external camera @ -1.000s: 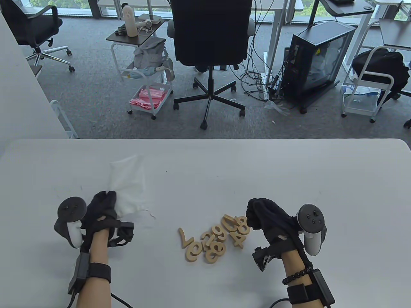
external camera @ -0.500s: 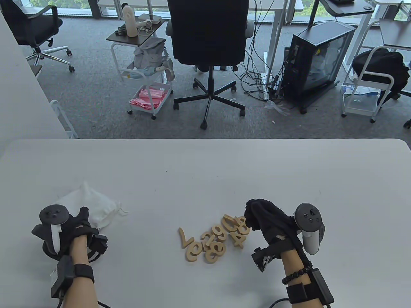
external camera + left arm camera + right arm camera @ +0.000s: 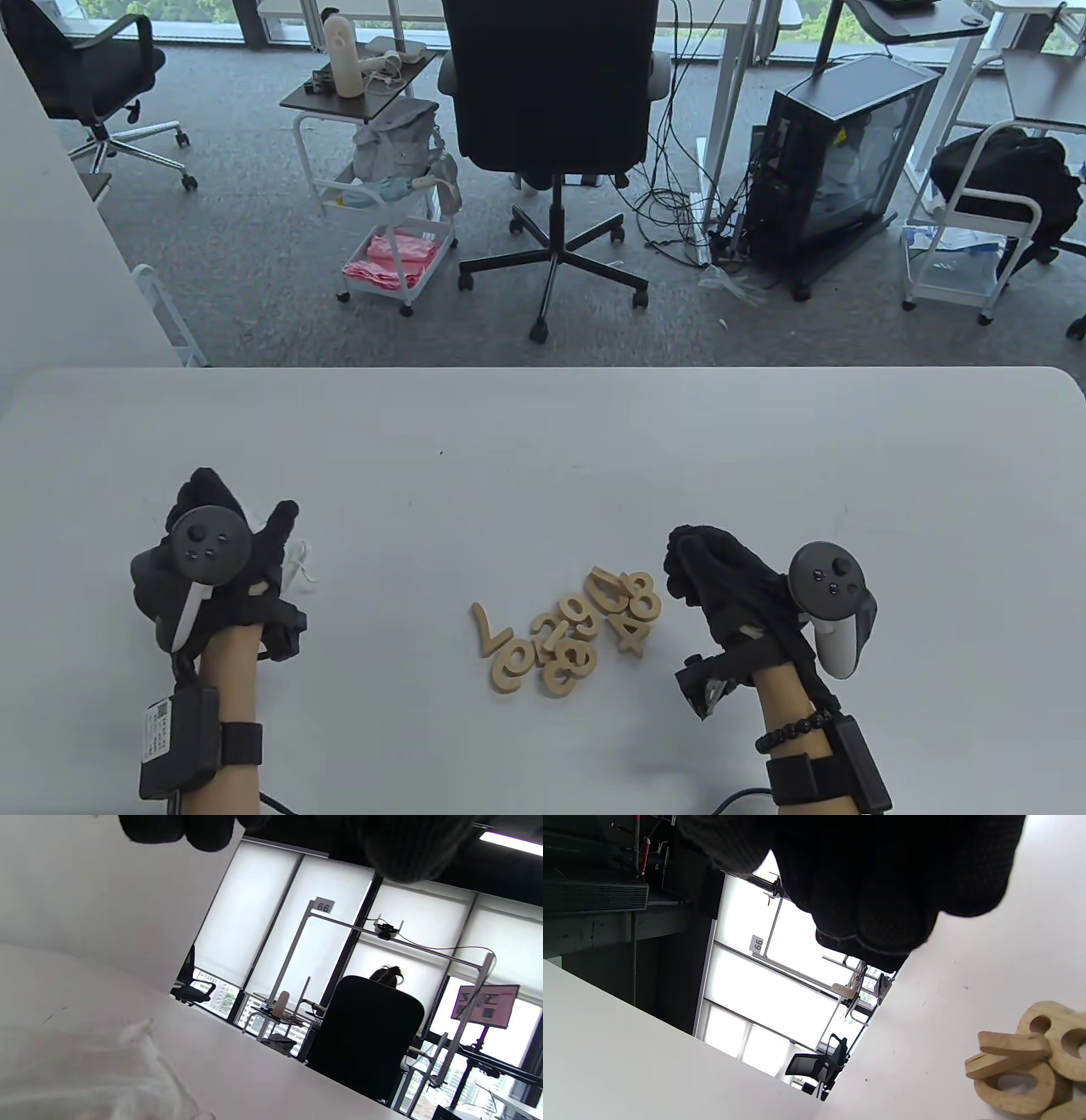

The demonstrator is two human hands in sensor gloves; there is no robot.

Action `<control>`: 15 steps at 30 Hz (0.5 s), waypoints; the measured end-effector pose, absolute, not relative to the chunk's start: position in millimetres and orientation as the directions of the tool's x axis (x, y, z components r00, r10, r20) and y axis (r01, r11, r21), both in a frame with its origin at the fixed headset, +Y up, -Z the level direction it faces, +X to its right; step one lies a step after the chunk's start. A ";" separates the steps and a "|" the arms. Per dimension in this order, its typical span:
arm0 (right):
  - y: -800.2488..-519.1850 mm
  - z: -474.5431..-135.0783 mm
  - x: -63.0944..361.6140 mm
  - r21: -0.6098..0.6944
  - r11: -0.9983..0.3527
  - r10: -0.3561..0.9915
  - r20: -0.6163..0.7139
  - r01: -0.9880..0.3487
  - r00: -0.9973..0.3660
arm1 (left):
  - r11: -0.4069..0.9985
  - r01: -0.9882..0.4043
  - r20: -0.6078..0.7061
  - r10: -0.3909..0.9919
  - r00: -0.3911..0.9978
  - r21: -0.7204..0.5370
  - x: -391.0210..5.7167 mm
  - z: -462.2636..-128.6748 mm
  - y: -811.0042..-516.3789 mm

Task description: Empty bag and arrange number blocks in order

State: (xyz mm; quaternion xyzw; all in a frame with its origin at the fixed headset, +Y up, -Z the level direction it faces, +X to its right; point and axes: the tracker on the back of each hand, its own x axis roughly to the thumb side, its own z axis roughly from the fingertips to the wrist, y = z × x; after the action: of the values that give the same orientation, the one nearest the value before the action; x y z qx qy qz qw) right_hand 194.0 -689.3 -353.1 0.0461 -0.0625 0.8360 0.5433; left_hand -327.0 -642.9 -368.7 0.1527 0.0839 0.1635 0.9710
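Observation:
Several wooden number blocks (image 3: 568, 628) lie in a loose overlapping pile on the white table (image 3: 594, 441). The white drawstring bag is almost hidden under my left hand (image 3: 229, 509); only its cord (image 3: 299, 567) shows. In the left wrist view the bag's fabric (image 3: 85, 1069) lies flat on the table below my fingertips (image 3: 191, 827), which hold nothing. My right hand (image 3: 683, 560) hovers just right of the pile with its fingers curled and empty. In the right wrist view its curled fingers (image 3: 874, 899) are above the nearest blocks (image 3: 1022, 1065).
A black office chair (image 3: 551, 127) stands beyond the table's far edge. Carts (image 3: 390, 212), a computer case (image 3: 840, 161) and cables are on the floor behind.
My left hand swung the bag left and down onto the table, then moved forward over it. My right hand drew slightly right, away from the blocks. The pile has not moved.

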 end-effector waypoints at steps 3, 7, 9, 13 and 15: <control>-685.0 -349.4 186.4 -0.110 -0.563 0.799 0.181 -0.819 -0.573 | 0.936 -0.199 0.024 0.201 0.979 0.290 -282.2 -362.1 -643.6; -678.2 -340.3 161.2 -0.134 -0.730 0.629 0.251 -0.670 -0.736 | 0.969 -0.020 0.152 -0.018 0.988 0.245 -226.9 -353.7 -664.3; -677.2 -334.9 142.5 -0.136 -0.805 0.522 0.300 -0.577 -0.799 | 0.972 0.113 0.173 -0.150 0.974 0.207 -206.5 -352.9 -679.7; -689.8 -320.0 90.4 -0.107 -0.945 0.240 0.413 -0.308 -0.878 | 0.933 0.299 0.200 -0.337 0.920 0.198 -183.9 -352.7 -712.2; -705.9 -313.8 66.1 -0.081 -0.981 0.122 0.452 -0.177 -0.884 | 0.923 0.352 0.211 -0.380 0.901 0.158 -180.3 -353.3 -720.1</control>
State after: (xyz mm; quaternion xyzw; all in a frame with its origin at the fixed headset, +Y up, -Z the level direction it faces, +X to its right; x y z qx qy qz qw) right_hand 66.1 -705.9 -313.8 0.2284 -0.0598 0.9686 0.0773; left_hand -180.3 -720.1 -353.3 0.0579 -0.1194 -0.1881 0.9731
